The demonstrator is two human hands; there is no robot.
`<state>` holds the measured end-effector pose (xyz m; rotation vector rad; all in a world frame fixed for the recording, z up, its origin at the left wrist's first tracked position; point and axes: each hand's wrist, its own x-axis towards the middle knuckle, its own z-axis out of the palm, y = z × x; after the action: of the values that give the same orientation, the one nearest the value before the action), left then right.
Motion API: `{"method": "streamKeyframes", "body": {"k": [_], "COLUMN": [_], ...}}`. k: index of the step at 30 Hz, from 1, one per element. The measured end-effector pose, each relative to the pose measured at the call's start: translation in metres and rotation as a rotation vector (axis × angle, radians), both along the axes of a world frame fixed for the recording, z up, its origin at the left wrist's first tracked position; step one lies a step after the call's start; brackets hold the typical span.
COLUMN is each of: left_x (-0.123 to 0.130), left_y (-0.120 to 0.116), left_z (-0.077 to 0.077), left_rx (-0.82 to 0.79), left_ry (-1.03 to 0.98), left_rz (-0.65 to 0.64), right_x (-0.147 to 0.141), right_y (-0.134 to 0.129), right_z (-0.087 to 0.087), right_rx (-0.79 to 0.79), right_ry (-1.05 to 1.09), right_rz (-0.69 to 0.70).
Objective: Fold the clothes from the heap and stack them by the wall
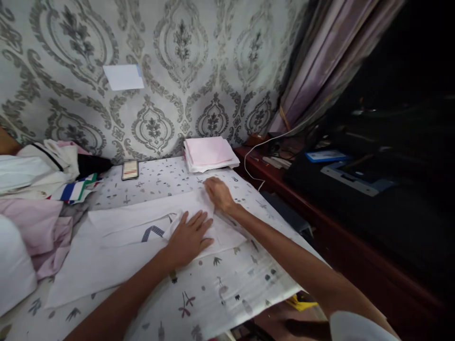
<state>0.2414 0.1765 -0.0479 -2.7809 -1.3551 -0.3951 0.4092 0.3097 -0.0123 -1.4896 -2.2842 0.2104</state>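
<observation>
A white garment (124, 258), a shirt by its look, lies spread over the patterned bed sheet (231, 289). Dark-striped trim shows in its middle. My left hand (190, 237) presses flat on the garment near its right end, fingers spread. Farther back and to the right, my right hand (217, 193) is closed at the garment's far right corner, its fingers curled on the cloth. The fingertips of that hand are partly hidden. Some white cloth lies folded over beneath and between both hands.
Behind my right hand sits a stack of folded pink and white clothes (209, 151). A phone (130, 169) lies by the patterned wall. Heaped clothes (39, 213) fill the left side. A dark red wooden desk (341, 246) with a white cable (256, 144) borders the bed's right edge.
</observation>
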Motion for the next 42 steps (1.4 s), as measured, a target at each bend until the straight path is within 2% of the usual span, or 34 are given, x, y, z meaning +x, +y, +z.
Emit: {"method": "streamKeyframes", "body": {"k": [2,4,8,11,14,16,18,20,25,30,37,39,42], "left_x": [0.0,0.0,0.002,0.001,-0.006,-0.016,-0.033,-0.056,-0.134,-0.2,-0.258,-0.269,-0.278], "left_y": [0.0,0.001,0.0,-0.001,-0.004,-0.007,-0.009,-0.007,0.006,-0.003,-0.015,-0.017,-0.019], "left_z": [0.0,0.001,0.003,0.008,0.017,0.024,0.029,0.032,0.032,0.025,0.0,-0.001,0.004], "left_rx": [-0.012,-0.034,-0.101,-0.168,-0.238,-0.274,-0.268,-0.216,-0.091,-0.02,-0.023,-0.033,-0.073], "left_ry": [-0.018,-0.025,-0.019,-0.017,-0.025,-0.05,-0.115,-0.204,-0.278,-0.207,-0.133,-0.128,-0.128], "left_rz": [-0.004,-0.004,0.019,0.012,-0.024,-0.057,-0.063,-0.009,0.31,0.528,0.629,0.64,0.649], "right_x": [-0.003,0.001,0.018,0.025,0.027,0.032,0.04,0.05,0.06,0.047,0.036,0.033,0.029], "right_y": [-0.015,-0.018,0.004,0.025,0.036,0.04,0.041,0.043,0.048,0.055,0.059,0.061,0.065], "right_z": [-0.011,-0.023,-0.039,-0.051,-0.06,-0.062,-0.059,-0.054,-0.045,-0.038,-0.037,-0.04,-0.042], "right_rx": [0.005,-0.036,-0.117,-0.11,-0.08,-0.063,-0.051,-0.04,-0.01,0.002,0.011,0.019,0.028], "right_ry": [-0.024,-0.088,-0.188,-0.178,-0.071,0.113,0.276,0.333,0.263,0.179,0.109,0.115,0.126], "right_rz": [0.247,0.342,0.164,0.151,0.16,0.132,0.075,0.02,-0.017,-0.022,-0.086,-0.119,-0.141]}}
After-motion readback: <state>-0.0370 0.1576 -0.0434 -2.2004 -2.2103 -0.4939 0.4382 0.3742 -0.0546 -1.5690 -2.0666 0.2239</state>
